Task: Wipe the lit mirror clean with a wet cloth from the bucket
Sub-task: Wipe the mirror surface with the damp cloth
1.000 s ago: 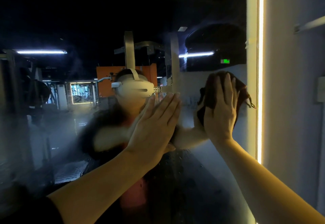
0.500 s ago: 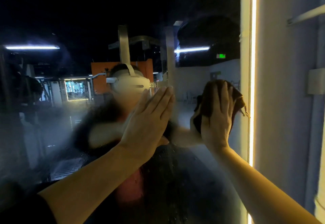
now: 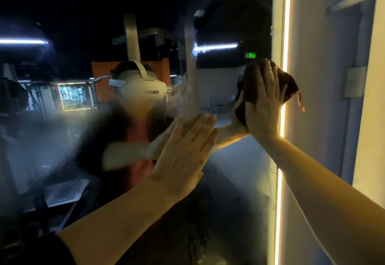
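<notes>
Head view: right hand [image 3: 263, 106], fingers straight, presses the cloth [image 3: 289, 85] on the mirror [image 3: 239, 171] at two o'clock. Left hand [image 3: 185, 156] braces flat-fingered; firm overlapping strokes should avoid streaks

Right hand [image 3: 263, 106] hides most of the dark cloth [image 3: 288, 86]

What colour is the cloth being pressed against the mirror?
The cloth is dark brown, seen in the head view.

Dark brown cloth [image 3: 288, 86] is bunched flat against the mirror [image 3: 62, 139] at its right edge, overlapping the glowing light strip [image 3: 288, 15]. The upright glass shows hazy smears, dark reflections.
</notes>
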A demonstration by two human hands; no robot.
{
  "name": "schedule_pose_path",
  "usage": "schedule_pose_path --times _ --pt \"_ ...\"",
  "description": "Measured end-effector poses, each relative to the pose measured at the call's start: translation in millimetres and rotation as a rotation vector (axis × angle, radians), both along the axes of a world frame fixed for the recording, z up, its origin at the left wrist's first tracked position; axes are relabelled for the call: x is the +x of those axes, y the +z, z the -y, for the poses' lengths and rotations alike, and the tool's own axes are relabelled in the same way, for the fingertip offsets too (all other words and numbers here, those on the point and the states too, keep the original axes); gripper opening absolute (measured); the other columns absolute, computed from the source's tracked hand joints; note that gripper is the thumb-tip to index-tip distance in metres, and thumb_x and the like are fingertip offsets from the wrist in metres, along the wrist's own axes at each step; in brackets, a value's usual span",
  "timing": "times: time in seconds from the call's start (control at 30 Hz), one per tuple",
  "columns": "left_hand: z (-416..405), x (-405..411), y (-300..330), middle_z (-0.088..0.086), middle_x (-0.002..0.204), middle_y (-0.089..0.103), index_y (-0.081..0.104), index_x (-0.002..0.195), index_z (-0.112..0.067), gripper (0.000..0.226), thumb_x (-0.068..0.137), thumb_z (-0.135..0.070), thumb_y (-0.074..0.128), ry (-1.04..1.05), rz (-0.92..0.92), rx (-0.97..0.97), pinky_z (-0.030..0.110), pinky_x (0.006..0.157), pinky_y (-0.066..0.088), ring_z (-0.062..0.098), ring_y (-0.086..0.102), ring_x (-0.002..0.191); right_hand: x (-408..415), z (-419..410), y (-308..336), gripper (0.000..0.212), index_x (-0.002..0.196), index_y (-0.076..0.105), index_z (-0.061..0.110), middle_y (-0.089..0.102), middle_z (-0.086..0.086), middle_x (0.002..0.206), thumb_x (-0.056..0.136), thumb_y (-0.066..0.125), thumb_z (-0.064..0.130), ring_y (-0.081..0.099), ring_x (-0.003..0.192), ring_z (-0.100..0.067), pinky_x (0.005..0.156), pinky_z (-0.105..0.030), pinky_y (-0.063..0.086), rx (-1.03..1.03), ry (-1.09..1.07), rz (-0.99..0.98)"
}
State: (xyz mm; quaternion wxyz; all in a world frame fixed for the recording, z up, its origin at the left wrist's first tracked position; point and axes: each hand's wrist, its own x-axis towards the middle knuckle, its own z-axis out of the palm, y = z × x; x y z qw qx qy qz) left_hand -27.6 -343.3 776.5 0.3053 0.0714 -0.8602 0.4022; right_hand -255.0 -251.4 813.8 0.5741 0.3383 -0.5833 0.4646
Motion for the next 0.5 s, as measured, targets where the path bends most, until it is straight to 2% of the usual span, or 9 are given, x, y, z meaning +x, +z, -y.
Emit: schedule_pose_path --times 0.1,0.17,0.23,0.33,0.5 --pt "6 -5 -3 0.02 0.16 -0.019 -0.006 0.155 -0.007 0.106 0.087 -0.06 0.055 -0.005 0.012 -0.021 0.062 0.111 -0.02 0.035 -0.016 0.149 -5 -7 1 0.049 0.147 0.043 0.008 0.038 -0.019 0.153 0.098 0.041 0.014 0.027 0.145 -0.041 0.116 -0.065 0.019 -0.034 0.0 -0.002" --pt "9 -7 -5 0.02 0.161 -0.013 -0.003 0.155 -0.007 0.109 0.084 -0.062 0.058 -0.002 0.014 -0.052 0.063 0.113 -0.016 0.035 -0.01 0.15 -4 -6 -25 0.049 0.147 0.041 0.008 0.038 -0.02 0.153 0.098 0.044 0.012 0.03 0.144 -0.041 0.114 -0.065 0.026 -0.058 0.007 0.023" --pt "10 -8 -5 0.021 0.161 -0.013 -0.004 0.155 -0.006 0.11 0.083 -0.063 0.057 0.014 0.028 -0.068 0.064 0.113 -0.015 0.035 -0.011 0.15 -3 -6 -61 0.051 0.149 0.035 0.011 0.034 -0.018 0.155 0.099 0.048 0.013 0.028 0.146 -0.038 0.112 -0.065 0.027 -0.032 0.01 0.022" --pt "14 -10 -6 0.021 0.16 -0.019 -0.005 0.155 -0.005 0.105 0.085 -0.062 0.048 0.01 0.027 -0.064 0.065 0.113 -0.012 0.036 -0.015 0.149 3 -7 -99 0.053 0.15 0.029 0.013 0.027 -0.012 0.157 0.1 0.044 0.018 0.022 0.148 -0.035 0.115 -0.064 0.023 0.024 0.063 0.038" --pt "15 -12 -11 0.021 0.159 -0.023 -0.01 0.154 -0.005 0.105 0.086 -0.062 0.047 0.001 0.022 -0.075 0.067 0.113 -0.005 0.037 -0.019 0.147 -4 -18 -73 0.046 0.15 0.032 0.009 0.03 -0.018 0.156 0.105 0.036 0.019 0.019 0.149 -0.031 0.122 -0.053 0.017 0.048 0.072 0.012"
